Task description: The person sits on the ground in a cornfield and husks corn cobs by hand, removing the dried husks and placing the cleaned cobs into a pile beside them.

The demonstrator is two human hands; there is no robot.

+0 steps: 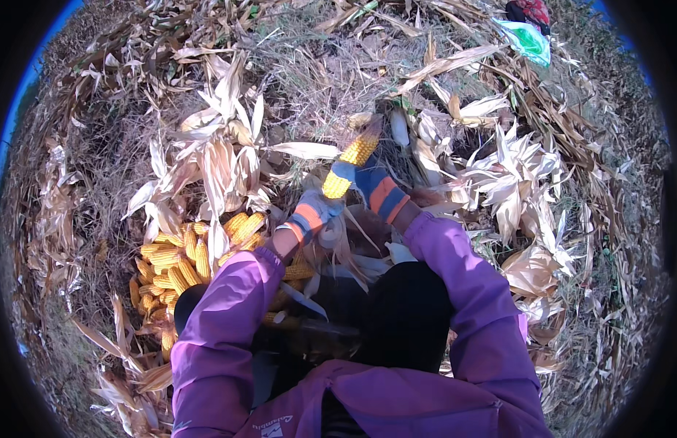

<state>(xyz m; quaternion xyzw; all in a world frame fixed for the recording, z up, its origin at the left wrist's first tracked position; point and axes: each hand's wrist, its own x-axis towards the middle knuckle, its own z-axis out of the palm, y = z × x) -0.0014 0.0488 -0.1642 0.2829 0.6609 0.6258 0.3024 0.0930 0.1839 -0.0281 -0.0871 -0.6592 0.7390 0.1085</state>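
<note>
A yellow ear of corn (pixel 360 148) slants up and away before me, its kernels bare along most of its length. My right hand (pixel 374 183), in a striped knit glove, is closed around it, with gloved fingers crossing its lower half. Close by the ear's near end is my left hand (pixel 315 212), also gloved, with its fingers curled. Pale husk leaves (pixel 334 236) hang just below the left fingers; whether that hand grips them is hidden.
Husked corn ears (pixel 177 263) lie piled at my left, partly behind my sleeve. Loose dry husks (pixel 223 164) are heaped ahead to the left, with more husks (pixel 516 175) at the right. Flattened dry stalks (pixel 546 109) and a green-and-white bag (pixel 527 41) lie farther off.
</note>
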